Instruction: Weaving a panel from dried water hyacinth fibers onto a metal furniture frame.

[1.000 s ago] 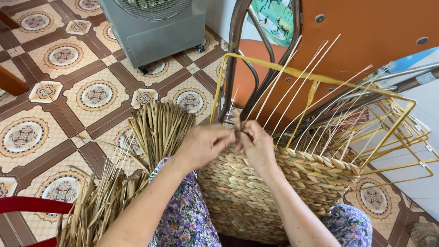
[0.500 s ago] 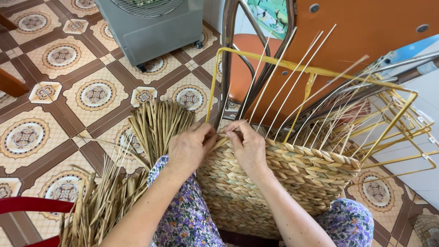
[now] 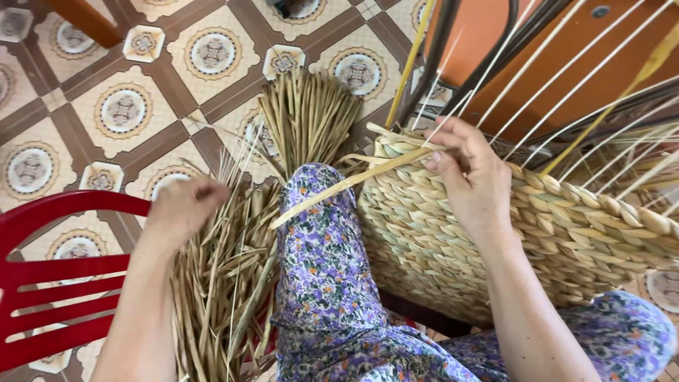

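A half-woven straw basket (image 3: 566,240) rests against my knees, with thin pale and yellow spokes (image 3: 566,78) rising from its rim. My right hand (image 3: 470,173) pinches a flat straw strand (image 3: 346,185) at the basket's rim corner; the strand's loose end slants down over my floral-clad leg (image 3: 322,269). My left hand (image 3: 182,209) reaches down to the left into a bundle of dry straw stalks (image 3: 233,283) lying beside my leg, fingers curled on the stalks. Whether it grips any stalk cannot be seen.
A red plastic chair (image 3: 49,283) stands at lower left. Patterned floor tiles (image 3: 124,110) spread beyond the straw. An orange panel (image 3: 566,49) and dark curved bars (image 3: 438,49) rise behind the basket. A brown wooden leg (image 3: 85,18) crosses the top left.
My left hand has left the basket rim and moved down left to the straw bundle. The right hand stays at the rim holding the strand. The camera has tilted down and closer.
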